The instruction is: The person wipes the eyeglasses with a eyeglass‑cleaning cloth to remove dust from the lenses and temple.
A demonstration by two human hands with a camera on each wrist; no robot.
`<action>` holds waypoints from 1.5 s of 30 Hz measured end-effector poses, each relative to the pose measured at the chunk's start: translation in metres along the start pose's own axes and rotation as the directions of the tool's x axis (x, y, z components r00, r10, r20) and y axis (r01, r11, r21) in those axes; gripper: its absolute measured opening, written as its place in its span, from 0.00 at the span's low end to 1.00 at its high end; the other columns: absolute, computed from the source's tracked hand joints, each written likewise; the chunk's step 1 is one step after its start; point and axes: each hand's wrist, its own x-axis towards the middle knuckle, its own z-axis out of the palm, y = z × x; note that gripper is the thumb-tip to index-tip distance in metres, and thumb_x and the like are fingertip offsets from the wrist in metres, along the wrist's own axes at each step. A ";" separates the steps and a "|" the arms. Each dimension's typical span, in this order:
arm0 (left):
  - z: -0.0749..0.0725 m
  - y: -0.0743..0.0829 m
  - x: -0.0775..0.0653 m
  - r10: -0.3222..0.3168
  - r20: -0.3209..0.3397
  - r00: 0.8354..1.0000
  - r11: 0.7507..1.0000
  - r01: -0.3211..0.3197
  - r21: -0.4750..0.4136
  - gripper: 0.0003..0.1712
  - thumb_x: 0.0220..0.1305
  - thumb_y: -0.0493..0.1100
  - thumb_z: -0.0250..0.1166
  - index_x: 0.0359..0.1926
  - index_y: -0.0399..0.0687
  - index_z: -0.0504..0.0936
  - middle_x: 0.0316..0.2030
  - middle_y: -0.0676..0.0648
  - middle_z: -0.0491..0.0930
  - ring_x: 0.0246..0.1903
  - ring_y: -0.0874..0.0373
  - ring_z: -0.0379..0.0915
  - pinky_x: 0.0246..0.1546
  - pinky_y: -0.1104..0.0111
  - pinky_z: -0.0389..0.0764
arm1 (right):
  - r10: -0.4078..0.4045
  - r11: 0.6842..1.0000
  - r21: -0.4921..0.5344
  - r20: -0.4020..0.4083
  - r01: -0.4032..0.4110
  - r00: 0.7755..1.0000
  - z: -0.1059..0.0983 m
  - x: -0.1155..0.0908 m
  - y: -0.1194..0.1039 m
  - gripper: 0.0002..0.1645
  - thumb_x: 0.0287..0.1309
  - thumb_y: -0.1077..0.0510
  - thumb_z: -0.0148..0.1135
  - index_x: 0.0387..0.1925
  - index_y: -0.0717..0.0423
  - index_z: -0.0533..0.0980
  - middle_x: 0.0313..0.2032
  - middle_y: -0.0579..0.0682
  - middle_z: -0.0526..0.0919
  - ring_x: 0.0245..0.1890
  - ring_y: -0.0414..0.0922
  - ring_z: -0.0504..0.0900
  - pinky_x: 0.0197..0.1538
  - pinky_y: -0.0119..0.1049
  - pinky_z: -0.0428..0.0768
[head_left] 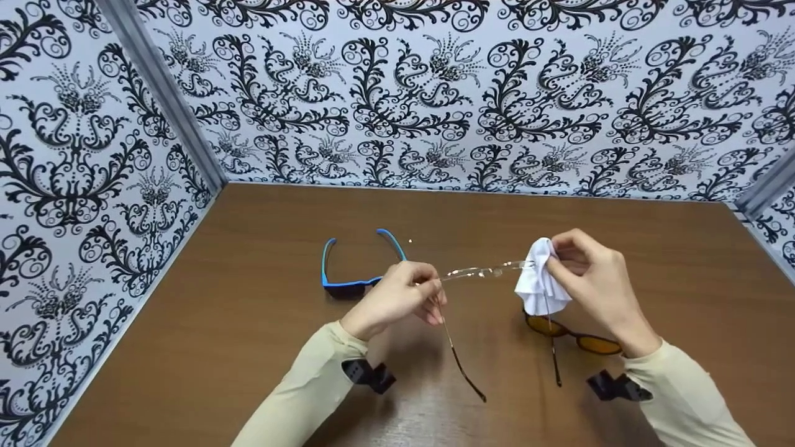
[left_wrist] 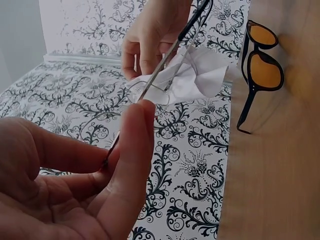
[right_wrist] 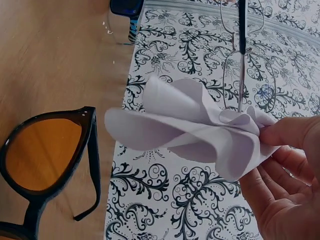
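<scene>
- Fingers of the left hand [head_left: 404, 293] are pinching the glasses [head_left: 478, 272] at their left corner, near the centre of the head view.
- Fingers of the right hand [head_left: 593, 282] are gripping the cloth [head_left: 541, 285], right of centre; whether they are also pressing a lens through it, I cannot tell.
- Between the hands, the glasses are hanging above the table [head_left: 261, 261], both temples pointing toward the bottom of the frame.
- By their thinness the glasses are looking light, springy and fragile, the temples probably bending easily, the smooth lenses inviting slips and smudges; the corners by the hinges are offering the safer hold.
- Their lenses are showing clear, their rims fine, their metal temples ending in dark tips.
- White and seemingly soft, the cloth is draping in loose folds over their right end.
- Dark-framed amber glasses [head_left: 596, 344] are lying at lower right, partly behind the cloth.
- Left of centre, blue sunglasses [head_left: 351, 289] are resting, temples spread, partly behind the left hand.
- Patterned wall [head_left: 435, 81] is filling the top.
</scene>
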 end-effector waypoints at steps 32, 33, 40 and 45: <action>-0.021 -0.006 0.018 -0.034 -0.292 0.956 0.993 -0.001 -0.120 0.10 0.67 0.27 0.51 0.33 0.26 0.78 0.26 0.42 0.82 0.21 0.54 0.82 0.28 0.63 0.85 | -0.297 0.949 -0.090 0.067 0.302 0.952 0.004 -0.037 0.003 0.22 0.36 0.81 0.69 0.32 0.58 0.79 0.29 0.45 0.81 0.28 0.39 0.79 0.34 0.22 0.76; -0.022 -0.006 0.018 -0.030 -0.292 0.956 0.993 -0.005 -0.118 0.10 0.67 0.28 0.51 0.33 0.26 0.78 0.26 0.42 0.82 0.21 0.54 0.82 0.28 0.63 0.85 | -0.300 0.948 -0.092 0.065 0.306 0.952 0.004 -0.037 0.003 0.22 0.35 0.81 0.69 0.32 0.58 0.79 0.29 0.45 0.81 0.28 0.39 0.78 0.34 0.22 0.76; -0.024 -0.007 0.018 -0.013 -0.289 0.957 0.994 -0.018 -0.105 0.11 0.66 0.27 0.50 0.32 0.26 0.77 0.27 0.41 0.82 0.21 0.55 0.82 0.28 0.64 0.85 | -0.289 0.952 -0.082 0.066 0.294 0.955 -0.005 -0.035 -0.014 0.20 0.39 0.79 0.68 0.34 0.58 0.79 0.31 0.45 0.82 0.30 0.37 0.79 0.36 0.22 0.77; -0.027 -0.007 0.017 -0.016 -0.304 0.952 0.996 -0.012 -0.093 0.11 0.67 0.27 0.50 0.31 0.26 0.78 0.26 0.42 0.81 0.21 0.54 0.82 0.28 0.64 0.85 | -0.289 0.956 -0.035 0.055 0.291 0.956 -0.008 -0.031 -0.030 0.20 0.39 0.80 0.67 0.35 0.59 0.79 0.32 0.45 0.82 0.31 0.36 0.80 0.37 0.23 0.78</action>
